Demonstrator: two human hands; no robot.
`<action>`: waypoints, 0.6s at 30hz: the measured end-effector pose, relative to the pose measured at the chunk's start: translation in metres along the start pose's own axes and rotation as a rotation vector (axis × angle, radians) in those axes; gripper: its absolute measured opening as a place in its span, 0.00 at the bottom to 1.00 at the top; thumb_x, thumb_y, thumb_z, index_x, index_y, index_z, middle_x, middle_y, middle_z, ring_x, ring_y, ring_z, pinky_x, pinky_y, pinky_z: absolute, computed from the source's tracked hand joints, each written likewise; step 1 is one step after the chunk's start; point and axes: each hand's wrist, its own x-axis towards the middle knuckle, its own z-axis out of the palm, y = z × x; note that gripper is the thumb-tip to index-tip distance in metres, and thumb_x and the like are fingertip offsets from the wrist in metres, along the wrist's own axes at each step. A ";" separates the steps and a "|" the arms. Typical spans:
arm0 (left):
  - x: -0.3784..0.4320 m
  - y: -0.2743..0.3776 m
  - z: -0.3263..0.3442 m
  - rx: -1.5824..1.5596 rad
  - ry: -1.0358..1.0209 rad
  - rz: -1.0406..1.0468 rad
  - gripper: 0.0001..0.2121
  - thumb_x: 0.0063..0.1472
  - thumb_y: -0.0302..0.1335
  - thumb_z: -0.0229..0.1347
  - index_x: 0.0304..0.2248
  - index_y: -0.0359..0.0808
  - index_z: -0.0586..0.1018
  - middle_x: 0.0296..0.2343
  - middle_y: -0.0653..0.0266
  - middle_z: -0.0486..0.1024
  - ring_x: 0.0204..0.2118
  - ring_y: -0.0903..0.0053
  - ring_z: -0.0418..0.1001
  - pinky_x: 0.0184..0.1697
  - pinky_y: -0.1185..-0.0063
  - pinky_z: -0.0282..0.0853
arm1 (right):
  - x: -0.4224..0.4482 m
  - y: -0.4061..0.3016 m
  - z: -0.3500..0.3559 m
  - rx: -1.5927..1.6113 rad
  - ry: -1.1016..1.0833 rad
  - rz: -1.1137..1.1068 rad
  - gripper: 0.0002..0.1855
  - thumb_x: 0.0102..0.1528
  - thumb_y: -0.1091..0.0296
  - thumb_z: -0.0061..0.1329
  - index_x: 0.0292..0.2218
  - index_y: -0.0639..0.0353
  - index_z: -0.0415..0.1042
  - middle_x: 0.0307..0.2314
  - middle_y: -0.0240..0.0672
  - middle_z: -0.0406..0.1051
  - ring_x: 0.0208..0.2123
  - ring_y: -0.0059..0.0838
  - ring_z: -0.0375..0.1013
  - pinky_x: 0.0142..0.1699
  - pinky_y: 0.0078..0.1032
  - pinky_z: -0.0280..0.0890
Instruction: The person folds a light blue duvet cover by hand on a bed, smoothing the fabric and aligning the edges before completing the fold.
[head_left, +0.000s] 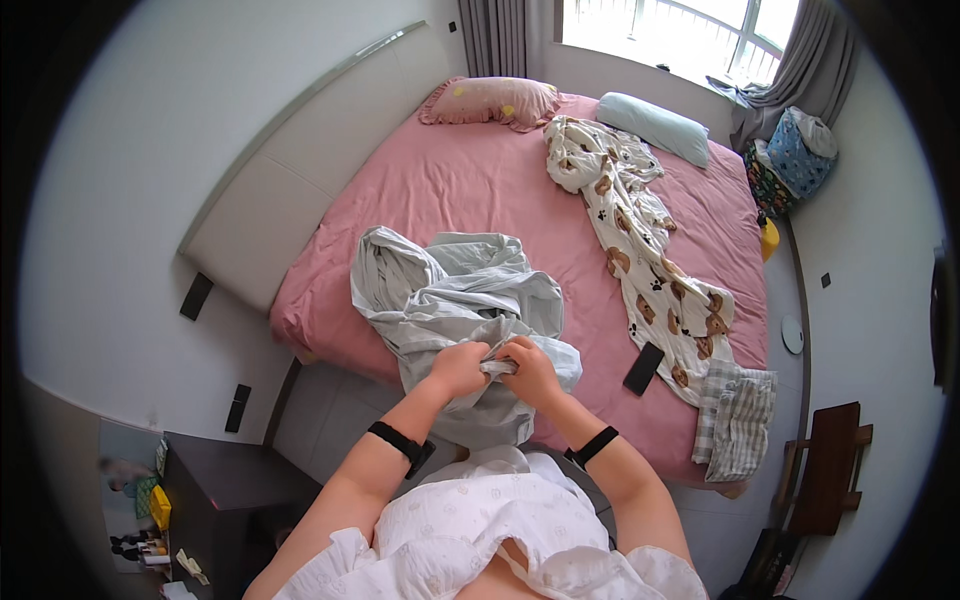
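Note:
A rumpled pale grey-green fabric cover (480, 277) lies bunched on the near edge of the bed, part of it hanging down over the side. My left hand (461, 369) grips a gathered fold of that fabric. Close beside it, my right hand (531, 371) pinches the same gathered piece, with fingertips bent inward. The two hands almost touch, and the cloth between them hides some of the fingers. Beneath the cover spreads a pink bed sheet (480, 180). Each of my forearms wears a black strap.
A patterned blanket (645, 262) stretches along the bed's right half, near a black phone (643, 369) and folded checked cloth (736, 424). A pink pillow (491, 101) and a pale bolster (652, 127) lie at the far side. A dark cabinet (232, 469) stands lower left.

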 end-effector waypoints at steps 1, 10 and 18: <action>0.003 0.004 -0.001 0.002 -0.006 0.010 0.11 0.43 0.32 0.54 0.27 0.36 0.71 0.29 0.55 0.73 0.36 0.58 0.70 0.36 0.66 0.65 | -0.002 0.000 -0.004 0.045 0.070 0.058 0.16 0.34 0.78 0.52 0.30 0.60 0.70 0.28 0.37 0.69 0.33 0.40 0.68 0.38 0.28 0.64; 0.006 -0.014 -0.057 -0.924 0.619 -0.047 0.13 0.47 0.18 0.53 0.36 0.31 0.75 0.30 0.64 0.75 0.31 0.76 0.72 0.36 0.80 0.66 | -0.050 0.071 -0.013 0.043 0.386 0.120 0.22 0.48 0.62 0.52 0.43 0.62 0.66 0.36 0.40 0.69 0.40 0.36 0.67 0.45 0.29 0.61; -0.028 -0.013 -0.159 -1.336 0.929 -0.022 0.17 0.46 0.15 0.51 0.39 0.32 0.72 0.33 0.62 0.73 0.35 0.72 0.72 0.39 0.77 0.68 | -0.066 0.099 0.009 -0.009 0.323 0.307 0.26 0.45 0.64 0.54 0.44 0.63 0.63 0.36 0.41 0.67 0.39 0.33 0.67 0.45 0.29 0.61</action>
